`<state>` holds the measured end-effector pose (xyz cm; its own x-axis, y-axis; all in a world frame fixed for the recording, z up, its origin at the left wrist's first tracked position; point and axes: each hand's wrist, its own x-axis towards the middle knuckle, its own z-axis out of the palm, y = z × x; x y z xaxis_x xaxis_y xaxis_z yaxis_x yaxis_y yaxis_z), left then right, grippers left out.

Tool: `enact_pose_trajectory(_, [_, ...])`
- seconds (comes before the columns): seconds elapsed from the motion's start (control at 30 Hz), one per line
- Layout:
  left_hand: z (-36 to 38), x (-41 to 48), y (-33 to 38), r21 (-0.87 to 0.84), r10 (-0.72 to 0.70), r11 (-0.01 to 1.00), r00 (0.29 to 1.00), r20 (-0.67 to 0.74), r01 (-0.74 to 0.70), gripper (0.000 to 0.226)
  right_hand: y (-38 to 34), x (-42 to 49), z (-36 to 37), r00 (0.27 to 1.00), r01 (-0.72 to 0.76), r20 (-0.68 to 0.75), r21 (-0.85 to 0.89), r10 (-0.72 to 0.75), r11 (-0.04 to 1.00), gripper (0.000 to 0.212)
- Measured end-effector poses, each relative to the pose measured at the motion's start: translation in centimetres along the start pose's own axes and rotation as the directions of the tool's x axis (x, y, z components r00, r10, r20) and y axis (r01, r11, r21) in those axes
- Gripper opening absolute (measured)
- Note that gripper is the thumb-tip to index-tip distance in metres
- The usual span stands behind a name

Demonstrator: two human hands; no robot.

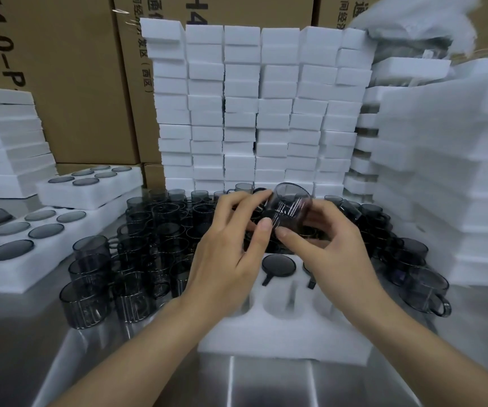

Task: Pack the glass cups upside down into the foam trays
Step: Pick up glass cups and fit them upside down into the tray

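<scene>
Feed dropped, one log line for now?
both hands holding smoky glass cup | above white foam tray | one cup seated

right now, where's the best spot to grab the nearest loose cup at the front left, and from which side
Take the front-left cup by its round wall, coming down from above with fingers either side of the open rim. It stands upright with its mouth up, and other cups crowd its far and right sides. Its handle isn't clearly visible, so the wall is probably the safer hold. Both hands, left hand and right hand, hold another cup.
</scene>
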<state>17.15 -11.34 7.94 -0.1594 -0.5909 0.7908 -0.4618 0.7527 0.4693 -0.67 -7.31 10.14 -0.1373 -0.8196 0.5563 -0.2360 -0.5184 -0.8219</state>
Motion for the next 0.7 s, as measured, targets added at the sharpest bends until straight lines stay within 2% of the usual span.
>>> enact_pose_trajectory(0.17, [-0.3, 0.1, 0.8, -0.043, -0.058, 0.997, 0.996, 0.06, 0.061, 0.043, -0.2, 0.0, -0.4, 0.986, 0.114, -0.096, -0.198, -0.135, 0.974, 0.044])
enact_pose_trajectory(0.3, [-0.2, 0.0, 2.9, -0.222, -0.116, 0.965, 0.987, 0.113, 0.139, 0.043, -0.8, -0.6, -0.2, 0.964, 0.215, -0.094, -0.268, -0.247, 0.939, 0.042])
enact_pose_trajectory(0.47, [0.6, -0.7, 5.2, -0.53, -0.22, 0.793, 0.952, 0.211, 0.301, 0.038, -1.4, -1.0, -0.1, 0.939, 0.319, -0.03, -0.292, -0.342, 0.902, 0.043])
enact_pose_trajectory(0.6, [1.0, -1.0, 5.8, -0.653, -0.295, 0.668, 0.933, 0.206, 0.356, 0.032, -1.7, -0.6, -0.4, 0.939, 0.337, 0.035, -0.277, -0.341, 0.9, 0.04])
enact_pose_trajectory(0.7, [0.9, -0.7, 5.9, -0.673, -0.363, 0.606, 0.9, 0.239, 0.423, 0.03, -1.5, -0.5, -0.4, 0.939, 0.34, 0.041, -0.243, -0.34, 0.909, 0.043])
